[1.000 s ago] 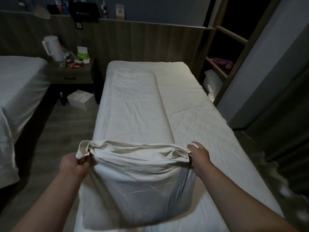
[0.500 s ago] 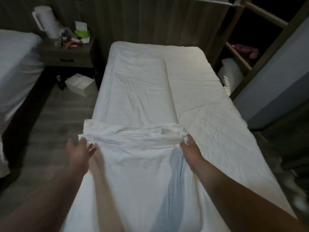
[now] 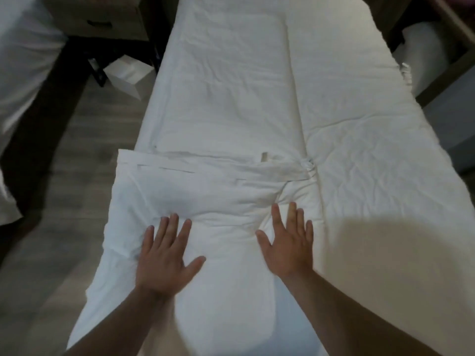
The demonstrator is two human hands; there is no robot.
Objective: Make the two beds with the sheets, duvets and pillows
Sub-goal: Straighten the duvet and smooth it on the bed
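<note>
A white duvet [image 3: 231, 98], folded lengthwise, lies along the left half of the bed [image 3: 372, 155], which is covered by a wrinkled white sheet. The duvet's near end [image 3: 210, 181] is folded over into a thick pad with a seamed edge across it. My left hand [image 3: 164, 255] presses flat on this pad with fingers spread. My right hand [image 3: 288, 240] lies flat on the pad's right side, fingers straight. Neither hand holds anything.
A second white bed [image 3: 23, 73] stands at the left across a strip of wooden floor [image 3: 72, 176]. A nightstand [image 3: 102, 19] sits between the beds, with a white box [image 3: 128, 75] beneath it. A shelf frame and a white pillow [image 3: 424, 57] are at the far right.
Both hands let go of the gathered duvet end they had lifted, laid it down on the bed, and now press flat on it. The view has tilted down and closer.
</note>
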